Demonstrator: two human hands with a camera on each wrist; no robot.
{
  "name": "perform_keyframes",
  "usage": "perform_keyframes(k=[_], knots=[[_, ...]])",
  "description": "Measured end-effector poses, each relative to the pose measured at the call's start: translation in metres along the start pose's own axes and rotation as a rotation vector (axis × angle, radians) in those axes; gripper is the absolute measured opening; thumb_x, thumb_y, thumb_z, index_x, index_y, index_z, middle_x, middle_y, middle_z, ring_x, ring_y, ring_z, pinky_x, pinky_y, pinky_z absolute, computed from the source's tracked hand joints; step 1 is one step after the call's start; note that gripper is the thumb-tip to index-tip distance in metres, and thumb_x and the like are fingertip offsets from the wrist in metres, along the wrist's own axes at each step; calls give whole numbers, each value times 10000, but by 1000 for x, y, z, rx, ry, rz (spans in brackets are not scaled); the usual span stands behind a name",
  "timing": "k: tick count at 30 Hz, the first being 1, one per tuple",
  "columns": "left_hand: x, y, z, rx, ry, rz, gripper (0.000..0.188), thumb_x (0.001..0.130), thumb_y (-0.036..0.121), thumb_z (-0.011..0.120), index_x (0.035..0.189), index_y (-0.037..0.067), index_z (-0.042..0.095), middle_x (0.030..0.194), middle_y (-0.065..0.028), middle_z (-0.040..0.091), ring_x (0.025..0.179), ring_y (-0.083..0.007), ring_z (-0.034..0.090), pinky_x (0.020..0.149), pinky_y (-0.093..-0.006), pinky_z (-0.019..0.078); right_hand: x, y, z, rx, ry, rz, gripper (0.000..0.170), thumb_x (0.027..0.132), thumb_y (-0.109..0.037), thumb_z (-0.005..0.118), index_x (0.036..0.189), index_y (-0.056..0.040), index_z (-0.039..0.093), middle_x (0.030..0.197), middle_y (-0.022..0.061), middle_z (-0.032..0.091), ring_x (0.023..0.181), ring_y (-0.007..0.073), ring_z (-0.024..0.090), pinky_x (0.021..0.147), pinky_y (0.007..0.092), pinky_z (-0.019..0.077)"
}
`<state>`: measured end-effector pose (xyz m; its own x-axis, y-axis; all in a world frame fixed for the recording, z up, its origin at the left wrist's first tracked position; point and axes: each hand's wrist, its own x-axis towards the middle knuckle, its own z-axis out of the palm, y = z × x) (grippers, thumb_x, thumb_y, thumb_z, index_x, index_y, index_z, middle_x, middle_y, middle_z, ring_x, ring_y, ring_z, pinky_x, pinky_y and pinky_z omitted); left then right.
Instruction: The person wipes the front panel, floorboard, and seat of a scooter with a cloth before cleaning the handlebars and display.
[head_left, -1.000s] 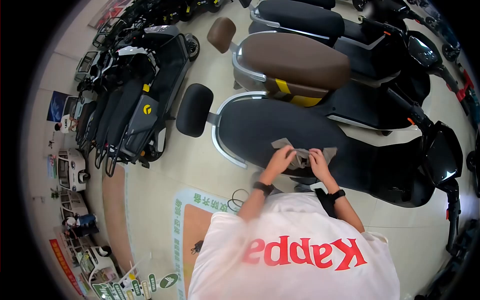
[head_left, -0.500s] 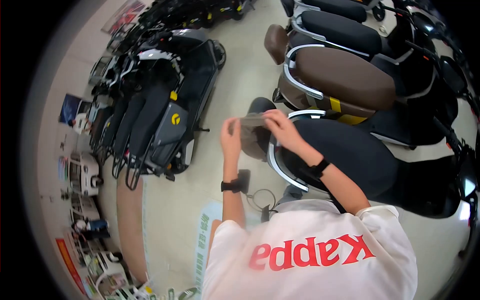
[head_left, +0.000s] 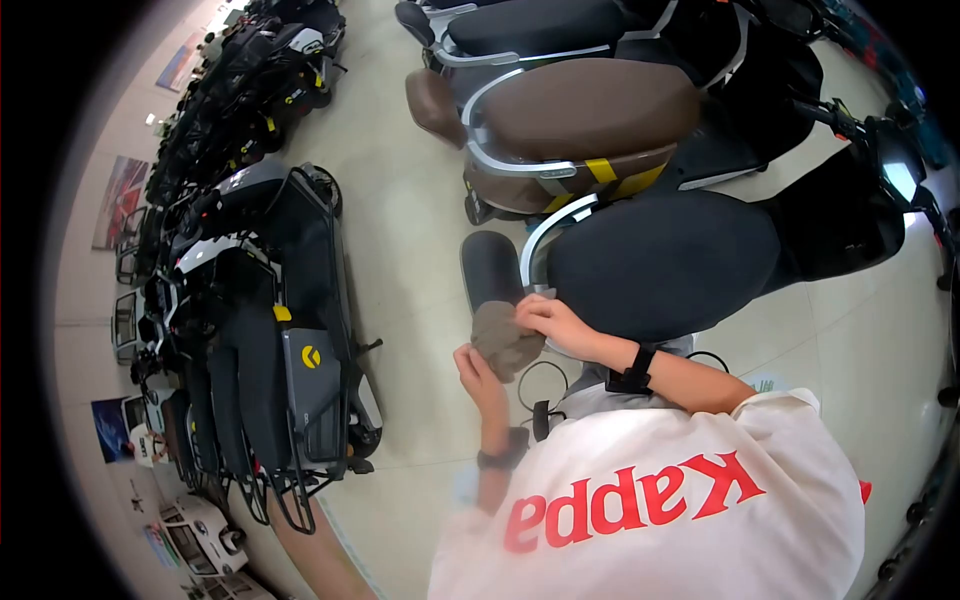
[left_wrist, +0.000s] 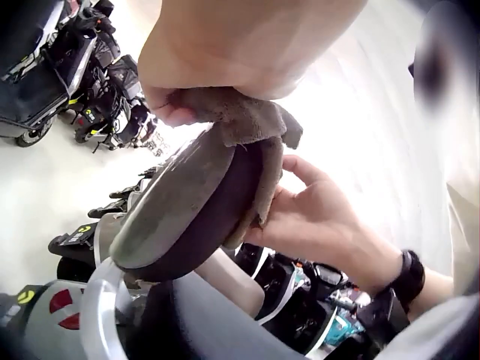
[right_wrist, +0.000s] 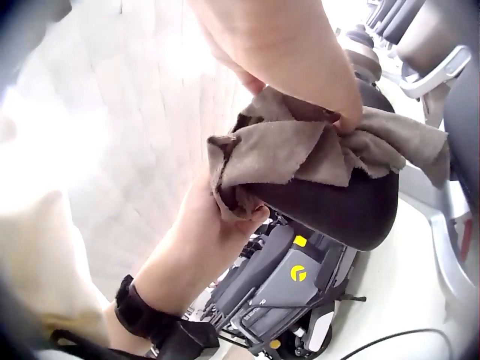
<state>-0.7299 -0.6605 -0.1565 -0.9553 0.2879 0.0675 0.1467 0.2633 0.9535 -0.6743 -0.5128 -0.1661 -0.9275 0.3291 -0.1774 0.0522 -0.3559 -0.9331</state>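
Note:
A grey-brown cloth point(head_left: 507, 342) lies draped over the near end of a black padded backrest point(head_left: 490, 268) behind a scooter's black seat point(head_left: 665, 265). My left hand point(head_left: 484, 380) pinches the cloth at its near-left edge. On the other side, next to the silver grab rail point(head_left: 538, 240), my right hand point(head_left: 560, 325) holds a fold of it between thumb and fingers. Seen from the left wrist, the cloth point(left_wrist: 255, 124) wraps round the backrest's end, and the pad point(left_wrist: 180, 202) shows bare beyond it. A loose flap of cloth point(right_wrist: 416, 142) hangs past my right fingers in the right wrist view.
A scooter with a brown seat point(head_left: 590, 110) stands just beyond the black one. Across the pale tiled floor point(head_left: 400, 250), more scooters and a grey-black one with a rear rack point(head_left: 320, 380) are parked in a row. A thin dark cable point(head_left: 545, 375) loops near my body.
Both hands have gone from the scooter seat's near side to the backrest, taking the cloth along. The cloth, held stretched above the backrest half a second ago, now drapes over its end.

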Motion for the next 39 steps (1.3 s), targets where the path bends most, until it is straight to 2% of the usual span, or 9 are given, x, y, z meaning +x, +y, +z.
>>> perform_keyframes(k=[3,5,10,15,20,23,26,32,39], knots=[[4,1,4,64,3,65,223,946,188,365,888,-14,441,831,-65,455,773,-163,429,748,-276,373,5,13,8,-13,58,17,263,831,-225,573,914,23,557,979,93,457,912,212,450,826,284,357],[11,6,7,85,11,78,216,944,180,374,882,-14,444,816,-64,458,762,-160,428,735,-277,374,8,16,17,-452,238,-152,387,848,-291,562,1062,18,468,1011,119,434,924,231,432,833,323,359],[34,10,13,1,27,97,249,942,199,383,829,-9,462,742,-60,470,709,-145,433,691,-265,381,9,23,18,-334,264,207,736,848,-487,454,1290,72,271,1319,247,303,1247,329,291,990,381,282],[59,15,12,72,-63,89,270,937,222,393,828,-10,479,729,-63,483,691,-150,441,671,-273,389,18,-2,18,-168,-84,382,926,800,-576,437,1315,136,148,1353,357,162,1280,424,207,1050,411,200],[84,36,32,339,-126,172,279,908,254,428,876,-11,510,819,-155,553,735,-278,535,699,-346,424,10,-33,46,-402,-10,274,759,818,-436,486,1265,128,244,1282,437,167,1230,514,221,1002,454,270],[91,30,40,447,-176,346,260,904,238,428,935,-2,522,899,-147,567,788,-295,556,729,-350,430,17,-44,44,-102,33,-42,636,848,-352,453,1233,124,282,1300,316,283,1262,435,226,1020,415,248],[93,30,36,-59,-170,166,233,890,203,441,991,11,525,987,-136,577,846,-309,565,742,-361,435,42,-36,57,-410,101,-292,543,882,-274,413,1250,110,308,1314,263,320,1286,371,222,1045,405,213],[137,-9,29,198,-180,322,279,837,202,517,1027,-2,520,992,-165,589,880,-260,576,726,-367,443,94,-26,46,-922,164,-741,424,883,-259,413,1158,60,463,1220,160,468,1260,295,294,1050,411,210],[170,-42,31,179,-468,159,297,852,201,503,1048,-21,519,966,-174,594,851,-253,557,728,-360,431,141,-39,36,-1164,31,-571,220,811,-191,458,815,-25,602,820,146,585,926,310,533,847,440,380]])
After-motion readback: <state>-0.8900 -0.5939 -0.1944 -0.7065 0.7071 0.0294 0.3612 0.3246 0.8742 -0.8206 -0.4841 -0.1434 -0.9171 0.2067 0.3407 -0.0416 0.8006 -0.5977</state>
